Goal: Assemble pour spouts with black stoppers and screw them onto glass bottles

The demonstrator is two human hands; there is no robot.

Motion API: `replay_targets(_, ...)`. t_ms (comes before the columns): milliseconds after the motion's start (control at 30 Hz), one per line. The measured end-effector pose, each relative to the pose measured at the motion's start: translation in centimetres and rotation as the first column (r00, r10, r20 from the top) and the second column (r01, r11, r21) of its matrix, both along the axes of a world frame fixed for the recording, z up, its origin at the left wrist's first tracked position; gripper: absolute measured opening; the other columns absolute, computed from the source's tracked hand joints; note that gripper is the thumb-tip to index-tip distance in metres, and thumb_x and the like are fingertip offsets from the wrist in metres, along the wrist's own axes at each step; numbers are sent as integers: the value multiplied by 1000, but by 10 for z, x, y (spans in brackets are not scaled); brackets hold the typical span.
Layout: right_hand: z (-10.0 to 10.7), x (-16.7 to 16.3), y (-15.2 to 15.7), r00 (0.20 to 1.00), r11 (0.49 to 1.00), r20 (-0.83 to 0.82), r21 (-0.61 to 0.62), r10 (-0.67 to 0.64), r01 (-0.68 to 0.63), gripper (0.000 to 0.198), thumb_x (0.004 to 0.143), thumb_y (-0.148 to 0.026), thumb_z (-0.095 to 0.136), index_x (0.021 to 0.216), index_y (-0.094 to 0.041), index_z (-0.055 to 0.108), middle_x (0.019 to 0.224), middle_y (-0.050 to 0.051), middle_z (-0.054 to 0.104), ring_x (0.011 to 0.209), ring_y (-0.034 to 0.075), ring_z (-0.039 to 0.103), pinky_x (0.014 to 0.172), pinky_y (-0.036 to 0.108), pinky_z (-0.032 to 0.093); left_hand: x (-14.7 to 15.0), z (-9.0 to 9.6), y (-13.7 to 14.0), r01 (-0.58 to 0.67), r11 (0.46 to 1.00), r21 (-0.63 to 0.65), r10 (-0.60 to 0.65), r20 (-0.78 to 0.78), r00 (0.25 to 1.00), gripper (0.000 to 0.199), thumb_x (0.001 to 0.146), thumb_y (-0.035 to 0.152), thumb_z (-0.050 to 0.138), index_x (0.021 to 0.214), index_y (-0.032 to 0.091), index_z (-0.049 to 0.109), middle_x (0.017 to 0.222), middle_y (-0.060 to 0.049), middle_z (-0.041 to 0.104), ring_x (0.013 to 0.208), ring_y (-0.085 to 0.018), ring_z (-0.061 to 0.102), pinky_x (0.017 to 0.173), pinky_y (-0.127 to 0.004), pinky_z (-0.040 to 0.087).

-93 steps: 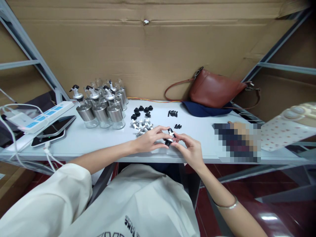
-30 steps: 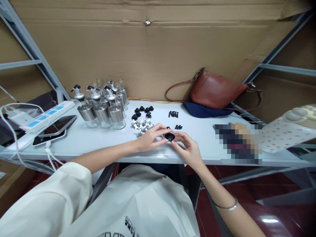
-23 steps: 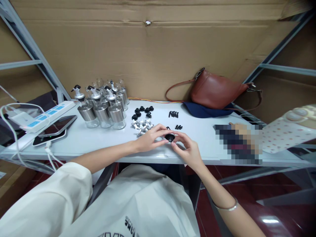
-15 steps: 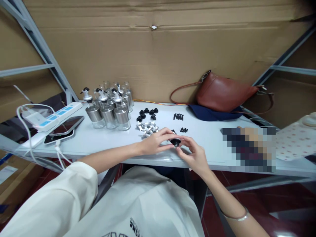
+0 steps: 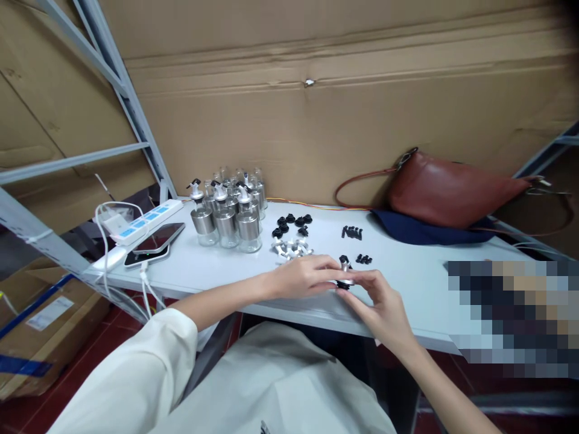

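A silver and black pourer top (image 5: 345, 278) stands upright between my two hands, close to the table's front edge. My left hand (image 5: 307, 277) pinches it from the left, fingers stretched along its side. From the right, the thumb and fingers of my right hand (image 5: 380, 301) close on the same piece. Beyond my left hand lies a pile of silver-white spouts (image 5: 293, 247), partly hidden by it. Black round stoppers (image 5: 289, 222) sit behind that pile. Small black caps (image 5: 364, 259) and longer black pieces (image 5: 351, 232) lie beyond my right hand.
Glass bottles with steel sleeves (image 5: 226, 226) stand at the back left, several topped with pourers. Left of them are a power strip (image 5: 151, 223), phones (image 5: 159, 237) and white cables. A brown bag (image 5: 452, 187) rests on dark blue cloth (image 5: 420, 232) at the back right.
The view has swung, so the scene sits further right and lower. The pourer top has turned from tilted, black base facing me, to upright. Both hands still hold it.
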State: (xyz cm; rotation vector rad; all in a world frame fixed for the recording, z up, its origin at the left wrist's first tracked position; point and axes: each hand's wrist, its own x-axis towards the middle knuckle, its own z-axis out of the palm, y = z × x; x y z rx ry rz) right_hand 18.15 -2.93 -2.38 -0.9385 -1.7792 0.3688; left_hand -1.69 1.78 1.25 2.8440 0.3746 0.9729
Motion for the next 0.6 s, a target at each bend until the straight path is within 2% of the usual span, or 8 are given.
replay_targets(100, 2, -3, 2, 999, 999, 37, 35, -8, 7, 20, 85, -28, 62, 103, -24, 56, 95, 6, 68, 85, 22, 68, 75, 33, 58, -16, 15, -1, -97, 977, 190, 78, 105, 991, 24, 92, 21, 47, 113, 16, 59, 101, -10, 64, 93, -17, 60, 82, -30, 51)
replay_targets(200, 5, -3, 1, 994, 996, 109, 90, 18, -28, 26, 89, -23, 55, 114, -26, 56, 107, 7, 68, 97, 23, 66, 83, 35, 56, -41, 34, 2, -331, 905, 267, 243, 314, 918, 25, 90, 19, 50, 115, 20, 55, 104, -8, 61, 101, -18, 57, 88, -33, 48)
replay_targets(267, 6, -3, 0, 992, 991, 126, 125, 27, -43, 26, 89, -21, 54, 113, -28, 58, 107, 6, 68, 100, 23, 65, 86, 36, 55, -63, 47, 7, -543, 801, 252, 374, 499, 782, 24, 89, 20, 51, 113, 22, 54, 106, -7, 58, 104, -19, 55, 93, -36, 45)
replay_targets(400, 6, -1, 0, 998, 994, 68, 107, -4, -3, 23, 89, -22, 54, 110, -29, 60, 107, 6, 68, 102, 23, 64, 85, 36, 54, -120, 77, 25, -845, 534, -9, 530, 783, 326, 23, 90, 25, 45, 111, 18, 50, 112, -9, 53, 109, -20, 52, 92, -35, 46)
replay_targets(433, 5, -1, 0, 998, 996, 55, 86, -11, 6, 22, 89, -23, 54, 110, -29, 60, 107, 6, 68, 102, 23, 64, 85, 36, 54, -135, 87, 32, -863, 498, -88, 567, 786, 247, 25, 90, 24, 42, 113, 17, 49, 114, -10, 52, 109, -19, 52, 90, -33, 47)
replay_targets(467, 5, -1, 1, 999, 998, 44, 66, -14, 12, 22, 89, -23, 54, 109, -29, 60, 107, 6, 68, 102, 23, 64, 85, 36, 54, -151, 99, 39, -868, 478, -134, 622, 750, 226, 26, 89, 23, 41, 112, 16, 49, 114, -11, 53, 107, -19, 54, 88, -31, 48)
replay_targets(533, 5, 0, 2, 999, 999, 31, 35, -11, 10, 21, 89, -25, 54, 108, -28, 61, 107, 6, 68, 102, 23, 64, 84, 35, 54, -179, 125, 55, -891, 430, -142, 770, 574, 280, 27, 84, 20, 44, 108, 15, 54, 115, -11, 56, 108, -20, 56, 90, -31, 47)
replay_targets(600, 5, 0, 3, 1000, 1000, 21, 24, -5, 5, 20, 89, -26, 54, 107, -27, 62, 107, 6, 68, 101, 23, 65, 84, 35, 54, -201, 151, 74, -920, 363, -145, 915, 239, 324, 31, 80, 20, 46, 108, 14, 58, 114, -12, 61, 104, -21, 59, 91, -32, 47)
